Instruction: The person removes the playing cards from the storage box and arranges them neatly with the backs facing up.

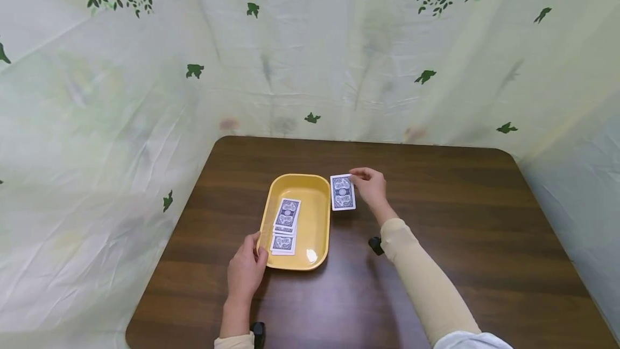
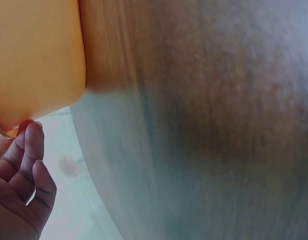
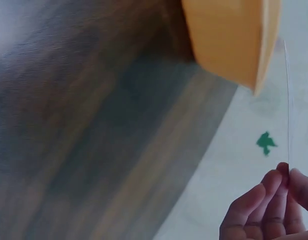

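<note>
A yellow tray sits on the brown table, with several blue-backed playing cards lying face down and overlapping along its left side. My left hand grips the tray's lower left rim, thumb over the edge; in the left wrist view its fingers are at the rim's underside. Beyond the tray's right edge, my right hand pinches a playing card by its upper right corner, back facing up. The right wrist view shows this card edge-on between thumb and fingertips, above the rim's height.
The wooden table extends to both sides and in front of the tray. Behind it hangs a pale curtain printed with green leaves and birds. Dark wrist cameras are strapped to both wrists.
</note>
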{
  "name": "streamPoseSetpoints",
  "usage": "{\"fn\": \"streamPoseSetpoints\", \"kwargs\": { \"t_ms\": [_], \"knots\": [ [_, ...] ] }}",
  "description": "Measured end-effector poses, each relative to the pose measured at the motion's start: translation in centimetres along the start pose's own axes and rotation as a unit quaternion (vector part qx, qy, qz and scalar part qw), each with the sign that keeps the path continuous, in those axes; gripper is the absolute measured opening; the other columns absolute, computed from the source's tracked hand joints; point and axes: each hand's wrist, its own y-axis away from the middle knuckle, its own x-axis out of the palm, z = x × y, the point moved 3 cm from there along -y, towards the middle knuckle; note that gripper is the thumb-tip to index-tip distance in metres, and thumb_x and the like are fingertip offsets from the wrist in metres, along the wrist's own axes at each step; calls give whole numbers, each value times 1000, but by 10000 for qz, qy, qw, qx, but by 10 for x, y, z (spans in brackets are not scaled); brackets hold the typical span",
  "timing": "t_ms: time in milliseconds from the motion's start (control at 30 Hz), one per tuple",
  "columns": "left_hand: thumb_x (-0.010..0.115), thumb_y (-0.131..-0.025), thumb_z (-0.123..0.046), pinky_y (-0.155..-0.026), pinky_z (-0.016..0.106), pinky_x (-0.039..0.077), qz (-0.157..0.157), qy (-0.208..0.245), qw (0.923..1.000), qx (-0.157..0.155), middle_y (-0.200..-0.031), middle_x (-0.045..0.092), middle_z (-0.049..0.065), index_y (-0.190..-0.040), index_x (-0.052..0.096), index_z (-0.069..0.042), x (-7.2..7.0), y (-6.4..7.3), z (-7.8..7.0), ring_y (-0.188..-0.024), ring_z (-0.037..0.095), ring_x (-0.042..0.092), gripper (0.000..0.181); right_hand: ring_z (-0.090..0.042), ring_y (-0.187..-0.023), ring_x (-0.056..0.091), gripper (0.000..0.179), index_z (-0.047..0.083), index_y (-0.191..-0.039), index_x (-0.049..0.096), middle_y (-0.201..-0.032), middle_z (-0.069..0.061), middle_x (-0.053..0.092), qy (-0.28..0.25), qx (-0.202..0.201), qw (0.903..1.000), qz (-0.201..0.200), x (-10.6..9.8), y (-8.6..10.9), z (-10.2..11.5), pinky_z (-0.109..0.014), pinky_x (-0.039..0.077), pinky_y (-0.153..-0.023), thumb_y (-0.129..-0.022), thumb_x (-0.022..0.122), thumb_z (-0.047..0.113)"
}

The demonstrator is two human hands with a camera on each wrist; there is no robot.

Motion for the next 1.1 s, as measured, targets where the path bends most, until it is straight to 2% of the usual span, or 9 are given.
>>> {"fn": "streamPoseSetpoints", "kwargs": {
  "t_ms": [133, 233, 333, 533, 667, 900, 1100],
  "knots": [
    [57, -88, -11, -53, 34, 38, 26, -20, 10000, -5, -71, 55, 5, -121, 60, 0, 0, 0, 0, -58, 20, 48, 35, -19, -78, 64, 19, -4, -103, 72, -92, -14, 69, -1, 256, 9996, -138, -7, 0, -14, -41, 53, -81, -87, 68, 5],
    [57, -88, -11, -52, 34, 38, 76, -23, 10000, -20, -71, 55, 4, -122, 59, 0, -1, 1, 1, -58, 19, 48, 35, -19, -79, 63, 18, -3, -103, 72, -92, -13, 70, 193, 422, 9988, -179, -10, 1, -25, -32, 53, -75, -87, 68, 5],
    [58, -88, -10, -52, 35, 38, 45, -12, 10000, 39, -70, 54, 3, -121, 60, -1, -1, 1, 2, -57, 20, 48, 35, -19, -80, 63, 18, -1, -102, 73, -92, -12, 70, 511, 460, 9974, -208, -11, 2, -35, -25, 48, -69, -86, 68, 7],
    [57, -88, -10, -53, 36, 38, 31, -16, 10000, 43, -69, 53, 3, -121, 60, -1, -2, 0, 2, -58, 21, 49, 34, -19, -76, 64, 18, -1, -100, 73, -87, -10, 71, 803, 469, 9954, -218, -11, 2, -52, -22, 44, -65, -84, 70, 7],
    [57, -88, -10, -53, 35, 38, 78, -28, 10000, -28, -68, 50, 2, -121, 60, -1, -3, 1, 1, -58, 20, 48, 35, -21, -75, 66, 17, -2, -99, 73, -85, -10, 71, 959, 501, 9941, -102, -9, 0, -60, -23, 44, -63, -84, 70, 5],
    [57, -87, -9, -52, 35, 37, 71, -32, 10000, -35, -66, 47, 0, -121, 60, -1, -4, 1, 1, -56, 19, 46, 35, -27, -85, 64, 22, -3, -100, 71, -89, -13, 71, 1478, 280, 9886, 115, -4, -2, -66, -33, 45, -76, -78, 72, 1],
    [57, -88, -9, -51, 34, 36, 67, -16, 10000, 1, -66, 47, 0, -121, 59, 0, -3, 1, 0, -56, 18, 45, 34, -30, -85, 63, 23, -4, -97, 67, -87, -14, 69, 1815, 198, 9831, 94, -3, -5, -69, -38, 45, -80, -76, 74, 0]
  ]
}}
